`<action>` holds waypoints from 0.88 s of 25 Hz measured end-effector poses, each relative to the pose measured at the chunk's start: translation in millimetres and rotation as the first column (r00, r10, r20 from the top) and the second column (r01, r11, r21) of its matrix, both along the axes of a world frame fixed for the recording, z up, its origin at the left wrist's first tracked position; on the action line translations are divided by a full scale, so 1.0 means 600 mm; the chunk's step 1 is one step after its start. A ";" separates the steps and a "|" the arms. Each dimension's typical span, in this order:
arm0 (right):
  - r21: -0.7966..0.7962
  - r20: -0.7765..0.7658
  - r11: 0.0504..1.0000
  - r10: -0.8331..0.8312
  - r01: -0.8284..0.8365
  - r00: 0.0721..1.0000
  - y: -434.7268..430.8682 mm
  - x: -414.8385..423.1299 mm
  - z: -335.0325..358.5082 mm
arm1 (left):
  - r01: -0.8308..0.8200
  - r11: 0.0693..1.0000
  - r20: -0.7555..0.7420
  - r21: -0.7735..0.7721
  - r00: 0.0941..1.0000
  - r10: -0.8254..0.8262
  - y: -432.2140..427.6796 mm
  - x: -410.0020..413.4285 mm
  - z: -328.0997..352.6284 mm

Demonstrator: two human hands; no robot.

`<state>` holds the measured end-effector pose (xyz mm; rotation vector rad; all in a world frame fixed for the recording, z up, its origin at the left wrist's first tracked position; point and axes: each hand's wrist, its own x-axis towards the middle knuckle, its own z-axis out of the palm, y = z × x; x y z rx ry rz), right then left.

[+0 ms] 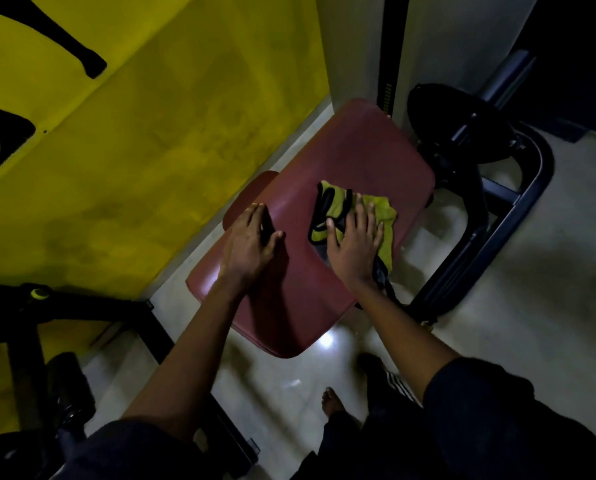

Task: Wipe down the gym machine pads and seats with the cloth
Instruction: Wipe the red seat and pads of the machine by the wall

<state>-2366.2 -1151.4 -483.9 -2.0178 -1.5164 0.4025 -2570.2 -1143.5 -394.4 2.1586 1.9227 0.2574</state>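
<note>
Two flat hands rest on the dark red padded seat [369,157]: left hand [251,242] bare, right hand [353,242] pressing the yellow-green black-edged cloth [381,209] near its right edge. Even overlapping strokes should clean best.

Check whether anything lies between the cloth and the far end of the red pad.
Nothing visible does. The right hand presses the cloth flat on the red pad, and the pad beyond it is bare. The left hand rests on the pad, apart from the cloth.

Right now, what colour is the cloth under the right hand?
The cloth is yellow-green with black edging; the head view shows it.
</note>
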 end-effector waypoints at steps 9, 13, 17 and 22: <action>-0.119 -0.148 0.974 -0.210 0.194 0.966 0.060 0.113 -0.032 | -0.026 0.993 0.033 -0.115 0.999 0.030 0.090 0.044 -0.012; -0.099 -0.234 0.968 -0.247 0.230 0.940 -0.018 0.088 -0.070 | -0.047 0.992 0.045 -0.114 0.998 0.052 0.129 0.072 -0.017; -0.093 -0.311 0.967 -0.254 0.236 0.916 -0.019 0.108 -0.084 | -0.088 0.992 0.063 -0.095 0.994 0.094 0.158 0.087 -0.021; -0.104 -0.289 0.964 -0.265 0.246 0.920 0.092 0.188 -0.067 | -0.108 0.992 0.085 -0.065 0.990 0.113 0.155 0.082 -0.020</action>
